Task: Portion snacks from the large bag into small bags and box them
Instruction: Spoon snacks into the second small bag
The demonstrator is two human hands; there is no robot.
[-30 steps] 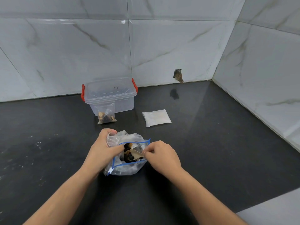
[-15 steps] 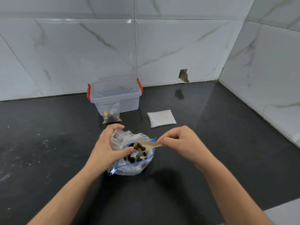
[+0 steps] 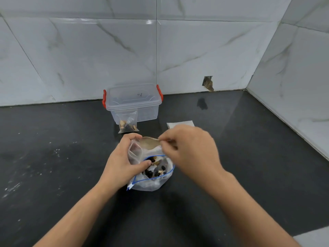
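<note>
A large clear zip bag [image 3: 153, 181] with a blue seal stands open on the black counter, dark and pale snacks inside. My left hand [image 3: 122, 162] grips a small clear bag [image 3: 135, 152] against the large bag's far-left rim. My right hand [image 3: 188, 148] pinches the handle of a beige spoon [image 3: 148, 142], whose bowl is over the small bag's mouth. A filled small bag [image 3: 127, 123] leans on the front of a lidded clear box [image 3: 132, 102] with red latches.
A flat stack of small bags [image 3: 183, 123] lies on the black counter [image 3: 249, 157] behind my right hand. Tiled walls close the back and right. A hole in the wall [image 3: 208, 83] sits at counter level.
My right hand lifted the spoon out of the large bag and carried it left and away to the small bag held by my left hand. The camera shifted.
</note>
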